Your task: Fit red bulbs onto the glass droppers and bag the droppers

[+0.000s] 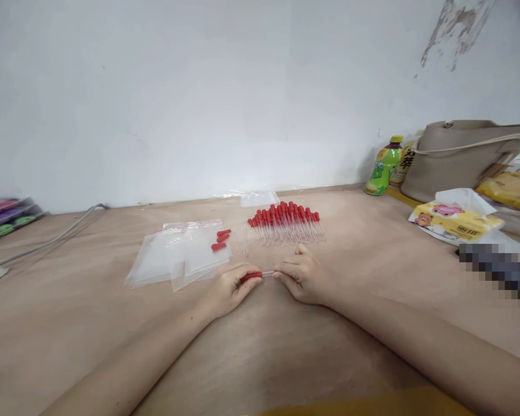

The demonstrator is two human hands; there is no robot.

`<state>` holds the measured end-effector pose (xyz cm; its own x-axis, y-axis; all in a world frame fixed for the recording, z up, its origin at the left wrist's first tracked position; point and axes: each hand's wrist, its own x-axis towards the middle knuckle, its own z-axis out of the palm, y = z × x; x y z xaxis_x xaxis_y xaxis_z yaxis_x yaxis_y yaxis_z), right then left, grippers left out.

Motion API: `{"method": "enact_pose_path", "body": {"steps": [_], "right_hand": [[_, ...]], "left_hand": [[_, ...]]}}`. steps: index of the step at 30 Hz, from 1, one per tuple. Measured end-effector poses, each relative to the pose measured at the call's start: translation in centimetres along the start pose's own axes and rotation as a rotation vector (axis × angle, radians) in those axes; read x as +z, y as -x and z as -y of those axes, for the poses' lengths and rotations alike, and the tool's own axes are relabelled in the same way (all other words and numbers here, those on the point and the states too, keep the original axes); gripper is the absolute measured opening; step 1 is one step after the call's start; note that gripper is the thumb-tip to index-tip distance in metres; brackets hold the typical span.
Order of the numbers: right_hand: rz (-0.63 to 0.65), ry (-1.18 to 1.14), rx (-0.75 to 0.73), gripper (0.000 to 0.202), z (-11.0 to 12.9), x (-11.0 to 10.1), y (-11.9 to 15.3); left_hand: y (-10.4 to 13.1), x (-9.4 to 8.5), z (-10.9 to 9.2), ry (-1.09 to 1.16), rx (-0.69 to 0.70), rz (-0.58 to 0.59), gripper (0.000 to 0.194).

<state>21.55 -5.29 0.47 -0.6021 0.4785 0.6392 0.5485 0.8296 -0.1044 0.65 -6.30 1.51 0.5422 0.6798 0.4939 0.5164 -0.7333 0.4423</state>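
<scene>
My left hand (pixel 230 292) is closed around a red rubber dropper bulb (pixel 252 277), pinched between thumb and fingers. From the bulb's right end a thin glass dropper tube (pixel 268 273) runs across to my right hand (pixel 305 280), whose fingertips pinch it. How far the tube sits inside the bulb I cannot tell. Just beyond my right hand lies a row of droppers with red bulbs (pixel 286 214), their clear tips pointing toward me. Three loose red bulbs (pixel 219 247) rest on clear plastic bags (pixel 156 254) left of centre. Beside them are several bare glass tubes (pixel 243 241).
Along the wall at right stand a green drink bottle (pixel 383 167) and a beige bag (pixel 455 159). Nearer are a yellow tissue pack (pixel 457 222) and a pixelated dark object (pixel 498 268). A grey cable (pixel 69 231) and colourful packaged items (pixel 8 216) lie at left.
</scene>
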Motion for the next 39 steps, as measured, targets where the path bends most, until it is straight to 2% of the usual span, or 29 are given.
{"method": "enact_pose_path", "body": {"steps": [7, 12, 19, 25, 28, 30, 32, 33, 35, 39], "right_hand": [[0.111, -0.039, 0.045, 0.032, 0.4, -0.2, -0.1], [0.17, -0.11, 0.134, 0.032, 0.6, -0.1, -0.3], [0.281, -0.205, 0.254, 0.033, 0.6, -0.4, -0.5], [0.29, -0.271, 0.326, 0.032, 1.0, -1.2, -1.5], [0.415, -0.396, 0.383, 0.031, 0.6, -2.0, -1.8], [0.535, -0.587, 0.49, 0.026, -0.3, -2.6, -1.9], [0.596, -0.778, 0.631, 0.021, -1.6, -3.1, -2.0], [0.573, -0.834, 0.7, 0.02, -2.4, -3.2, -2.2], [0.422, -0.819, 0.82, 0.022, -4.0, -3.0, -2.8], [0.111, -0.414, 0.95, 0.028, -5.8, -1.2, -5.1]], "left_hand": [[0.3, 0.3, 0.2, -0.026, 0.074, 0.027, 0.015], [0.2, 0.2, 0.2, -0.058, 0.105, 0.054, 0.016], [0.1, 0.4, 0.4, -0.092, 0.143, 0.034, 0.016], [-0.3, 0.6, 1.1, -0.045, 0.021, -0.051, 0.012], [-0.4, 0.5, 1.6, -0.072, -0.075, -0.039, 0.018], [-0.4, 0.4, 1.8, -0.088, -0.165, -0.053, 0.029], [-0.5, 0.5, 1.8, -0.1, -0.232, -0.051, 0.033], [-0.5, 0.5, 1.7, -0.111, -0.24, -0.029, 0.029], [-0.6, 0.5, 1.4, -0.146, -0.21, 0.025, 0.016], [-0.8, 0.4, 0.9, -0.168, -0.169, 0.055, 0.013]]}}
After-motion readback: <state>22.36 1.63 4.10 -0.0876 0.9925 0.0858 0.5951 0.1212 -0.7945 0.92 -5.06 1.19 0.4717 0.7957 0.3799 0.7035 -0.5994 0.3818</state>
